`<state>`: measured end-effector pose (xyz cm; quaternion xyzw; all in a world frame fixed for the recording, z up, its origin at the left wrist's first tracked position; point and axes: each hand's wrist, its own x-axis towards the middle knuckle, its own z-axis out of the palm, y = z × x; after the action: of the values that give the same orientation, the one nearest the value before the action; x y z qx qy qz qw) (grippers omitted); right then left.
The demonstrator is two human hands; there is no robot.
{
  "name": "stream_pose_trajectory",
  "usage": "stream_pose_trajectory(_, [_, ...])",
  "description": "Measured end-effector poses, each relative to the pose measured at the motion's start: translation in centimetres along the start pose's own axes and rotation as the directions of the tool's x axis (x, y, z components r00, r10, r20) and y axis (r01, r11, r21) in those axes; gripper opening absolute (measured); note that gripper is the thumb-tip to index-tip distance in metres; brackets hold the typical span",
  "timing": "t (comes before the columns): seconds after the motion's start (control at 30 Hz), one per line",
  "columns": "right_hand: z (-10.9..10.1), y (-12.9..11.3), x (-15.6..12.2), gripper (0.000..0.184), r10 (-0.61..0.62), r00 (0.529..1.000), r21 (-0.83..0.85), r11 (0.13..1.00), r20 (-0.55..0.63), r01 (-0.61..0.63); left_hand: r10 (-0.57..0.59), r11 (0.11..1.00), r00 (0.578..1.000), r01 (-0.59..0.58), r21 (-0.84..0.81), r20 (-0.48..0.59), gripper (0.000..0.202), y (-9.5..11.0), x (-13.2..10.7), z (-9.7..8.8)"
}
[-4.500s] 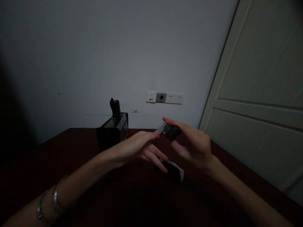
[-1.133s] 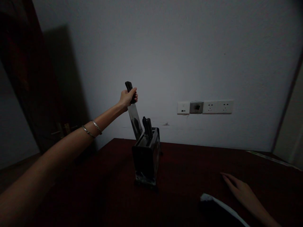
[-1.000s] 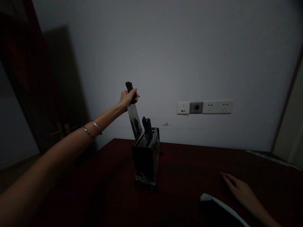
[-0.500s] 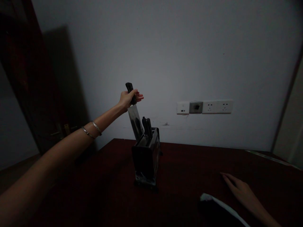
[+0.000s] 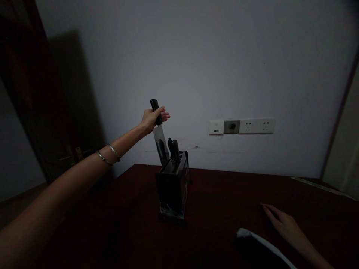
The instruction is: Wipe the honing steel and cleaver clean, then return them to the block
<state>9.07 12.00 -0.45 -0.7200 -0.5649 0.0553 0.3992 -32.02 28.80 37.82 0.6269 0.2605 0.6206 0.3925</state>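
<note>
My left hand point(image 5: 153, 116) is closed around the black handle of a cleaver point(image 5: 160, 144), thumb across it and fingertips showing past it on the right. The broad blade points down and leans a little, its lower end at the top of a dark knife block point(image 5: 171, 190). How much of the blade sits inside the slot is hidden. Two more black knife handles point(image 5: 174, 149) stick up from the block, just right of the blade. My right hand point(image 5: 282, 220) lies low on the table at the right, fingers stretched out, holding nothing.
The dark red table point(image 5: 221, 198) meets a pale wall behind. Socket and switch plates point(image 5: 241, 126) sit on that wall. A dark thing with a pale edge point(image 5: 260, 241), its kind unclear, lies near my right hand. A dark door point(image 5: 42, 93) stands at the left.
My left hand and the cleaver have shifted very slightly right and down, the blade still at the block. My right hand has stayed put.
</note>
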Motion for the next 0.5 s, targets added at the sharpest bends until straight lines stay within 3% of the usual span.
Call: stream_pose_trajectory(0.5, [0.16, 0.39, 0.2, 0.056, 0.025, 0.997, -0.012, 1.0, 0.068, -0.025, -0.041, 0.999, 0.998, 0.041, 0.001, 0.037, 0.016, 0.1, -0.44, 0.23])
